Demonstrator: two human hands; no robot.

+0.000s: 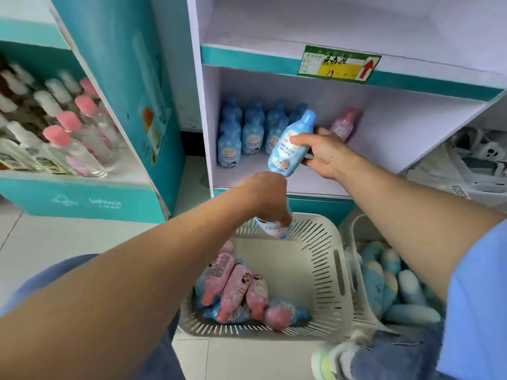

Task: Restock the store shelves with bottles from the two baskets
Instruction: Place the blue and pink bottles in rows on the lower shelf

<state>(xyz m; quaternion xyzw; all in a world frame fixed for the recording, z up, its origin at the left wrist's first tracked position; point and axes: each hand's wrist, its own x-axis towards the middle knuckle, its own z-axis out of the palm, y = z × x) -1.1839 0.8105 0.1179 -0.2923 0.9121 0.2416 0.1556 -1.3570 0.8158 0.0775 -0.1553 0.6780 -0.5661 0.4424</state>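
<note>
My right hand (321, 152) grips a blue bottle (292, 145), held tilted in front of the lower white shelf (315, 185). Several blue bottles (247, 133) and one pink bottle (344, 123) stand at the back of that shelf. My left hand (267, 197) is closed on another blue bottle (274, 229), its base pointing down, over the far rim of the white slotted basket (323, 272). Pink bottles (238, 286) and a few blue ones lie in that basket. A second basket (356, 237) to the right holds several blue bottles (397, 292), partly hidden by my right arm.
A teal display box (82, 198) on the left holds clear bottles with pink and white caps. The upper shelf edge carries a green and yellow price tag (340, 64). White plastic bags (472, 165) lie to the right. My knees and one shoe (329, 360) flank the baskets.
</note>
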